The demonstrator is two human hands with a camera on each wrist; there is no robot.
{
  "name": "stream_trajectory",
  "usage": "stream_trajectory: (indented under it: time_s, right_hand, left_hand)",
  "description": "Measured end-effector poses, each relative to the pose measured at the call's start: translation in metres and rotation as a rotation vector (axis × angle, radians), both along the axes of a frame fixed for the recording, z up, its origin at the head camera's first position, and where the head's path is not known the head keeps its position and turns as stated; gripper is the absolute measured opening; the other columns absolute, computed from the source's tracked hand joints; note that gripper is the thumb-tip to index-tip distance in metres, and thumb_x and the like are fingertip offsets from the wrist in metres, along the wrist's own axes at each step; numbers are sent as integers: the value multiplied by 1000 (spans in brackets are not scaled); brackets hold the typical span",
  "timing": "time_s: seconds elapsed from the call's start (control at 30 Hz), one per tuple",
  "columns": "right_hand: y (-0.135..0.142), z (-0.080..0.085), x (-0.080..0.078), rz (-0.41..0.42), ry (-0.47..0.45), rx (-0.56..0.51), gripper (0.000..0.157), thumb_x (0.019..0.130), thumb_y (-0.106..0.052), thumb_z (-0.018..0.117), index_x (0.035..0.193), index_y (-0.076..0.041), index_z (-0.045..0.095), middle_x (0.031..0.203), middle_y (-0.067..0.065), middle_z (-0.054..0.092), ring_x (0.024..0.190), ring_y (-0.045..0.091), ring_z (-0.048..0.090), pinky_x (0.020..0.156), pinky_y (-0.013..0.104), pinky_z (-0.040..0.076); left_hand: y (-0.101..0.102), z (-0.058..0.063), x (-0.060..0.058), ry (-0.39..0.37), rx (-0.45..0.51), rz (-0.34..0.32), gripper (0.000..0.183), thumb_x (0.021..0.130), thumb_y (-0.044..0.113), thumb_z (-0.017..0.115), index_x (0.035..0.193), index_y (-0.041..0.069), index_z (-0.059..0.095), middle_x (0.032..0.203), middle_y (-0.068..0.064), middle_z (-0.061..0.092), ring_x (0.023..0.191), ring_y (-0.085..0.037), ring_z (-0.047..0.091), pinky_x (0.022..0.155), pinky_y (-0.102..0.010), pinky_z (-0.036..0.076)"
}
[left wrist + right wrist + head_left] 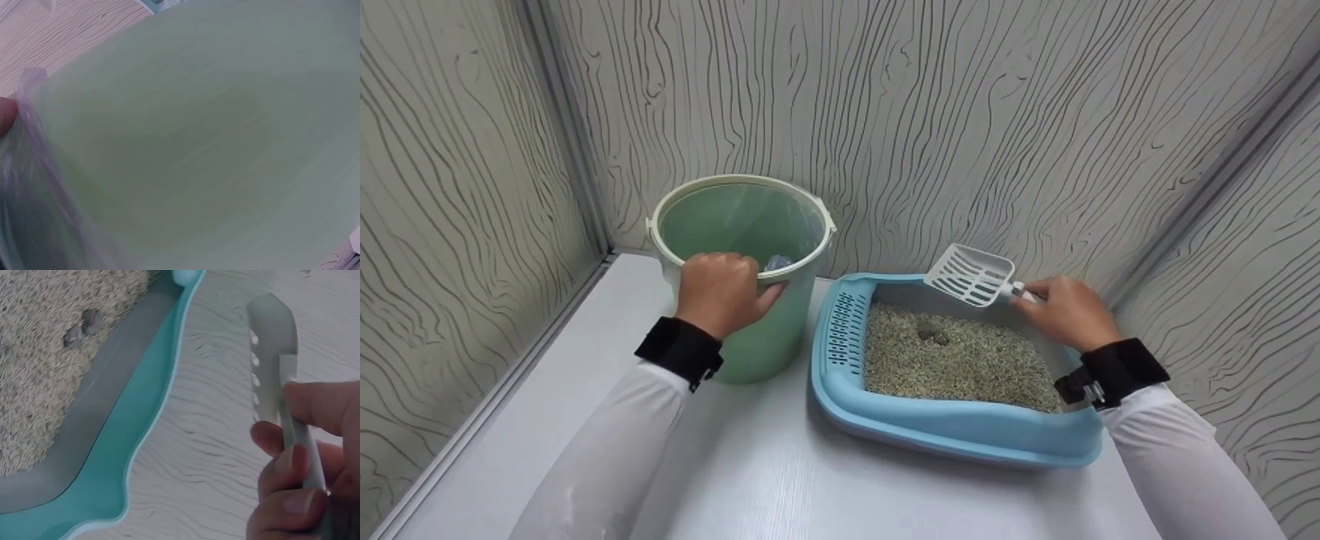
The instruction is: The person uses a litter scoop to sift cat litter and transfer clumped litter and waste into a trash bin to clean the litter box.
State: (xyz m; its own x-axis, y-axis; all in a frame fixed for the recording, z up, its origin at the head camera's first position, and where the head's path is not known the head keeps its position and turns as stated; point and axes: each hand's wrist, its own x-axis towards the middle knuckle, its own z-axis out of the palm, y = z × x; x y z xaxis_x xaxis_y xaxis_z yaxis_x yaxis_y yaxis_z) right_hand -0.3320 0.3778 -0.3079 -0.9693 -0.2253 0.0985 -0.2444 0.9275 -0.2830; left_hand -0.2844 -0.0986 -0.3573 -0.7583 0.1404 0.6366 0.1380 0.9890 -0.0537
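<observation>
My left hand (716, 295) grips the near rim of a pale green bucket (757, 341), fingers over the edge and thumb along the outside. In the left wrist view the bucket's wall (185, 146) fills most of the picture, with a thin plastic bag (48, 163) folded over its rim near a fingertip. My right hand (1065, 311) holds a white slotted litter scoop (971, 276) by its handle, above the back right of a blue litter box (960, 427). No litter shows on the scoop. Grainy litter (960, 371) fills the box, with a few dark clumps (931, 332) on top.
Bucket and litter box stand side by side on a white surface (757, 465). Patterned panels (885, 112) rise close behind and on both sides. Something bluish and crumpled (778, 262) lies inside the bucket. The box's left side has a perforated ledge (847, 330).
</observation>
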Motion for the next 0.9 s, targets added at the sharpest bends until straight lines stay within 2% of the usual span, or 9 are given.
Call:
stream_trajectory:
  time_s: [0.07,0.17,0.23,0.33,0.4,0.47,0.63,0.7,0.9]
  right_hand:
    - [5,-5,-2,-1,-28,36,56,101,-46,65,134,0,66,137,29,64,104,46,70,88,56,54]
    - [9,-12,-5,2,-80,75,49,102,-43,65,126,-1,72,129,30,69,83,37,69,72,46,54]
    - [10,-17,-6,7,-126,95,42,102,-41,65,101,-1,76,96,22,74,62,22,57,59,35,45]
    - [12,-26,-8,28,-179,118,43,101,-39,66,71,-10,62,63,2,50,55,12,39,55,29,33]
    - [13,-31,-9,34,-194,130,41,101,-37,67,68,-13,60,61,-6,41,55,11,35,56,30,32]
    - [13,-35,-11,29,-205,143,39,100,-36,67,69,-13,62,60,-6,42,56,12,36,57,31,32]
    - [12,-39,-15,-9,-236,204,38,99,-40,67,81,-7,71,73,5,65,66,18,55,60,34,42]
    - [11,-41,-16,-17,-248,223,38,98,-41,68,80,-9,70,74,4,65,67,18,57,61,34,42]
    - [8,-52,-15,17,-274,246,54,97,-31,71,55,-24,37,55,-10,25,51,8,22,53,28,25]
  left_hand:
    - [0,0,0,-4,1,-1,68,90,67,67,53,15,46,50,1,38,45,-26,47,45,-40,28]
    - [0,-1,0,-6,5,-1,68,89,68,67,53,15,46,50,1,39,45,-26,48,45,-40,28]
    - [1,-1,0,-7,9,-4,68,89,68,68,54,14,47,50,0,39,45,-26,48,45,-40,29]
    - [1,0,0,-10,9,-6,68,90,68,67,54,14,47,50,0,39,45,-26,48,45,-40,28]
    - [1,-1,0,-10,7,-7,68,90,68,66,53,14,47,49,0,39,45,-26,47,45,-39,28]
    - [1,-1,0,-7,4,-8,69,91,69,65,53,14,46,49,0,40,45,-26,47,45,-39,28]
    - [0,-1,0,6,-3,-5,68,90,67,67,53,14,46,49,0,39,45,-26,47,44,-39,28]
    - [1,-1,0,7,-5,-6,68,90,66,68,53,14,46,49,0,38,45,-26,47,45,-39,27]
    - [1,1,-1,-11,-7,-2,68,91,67,66,53,14,45,50,0,37,45,-25,47,45,-38,25]
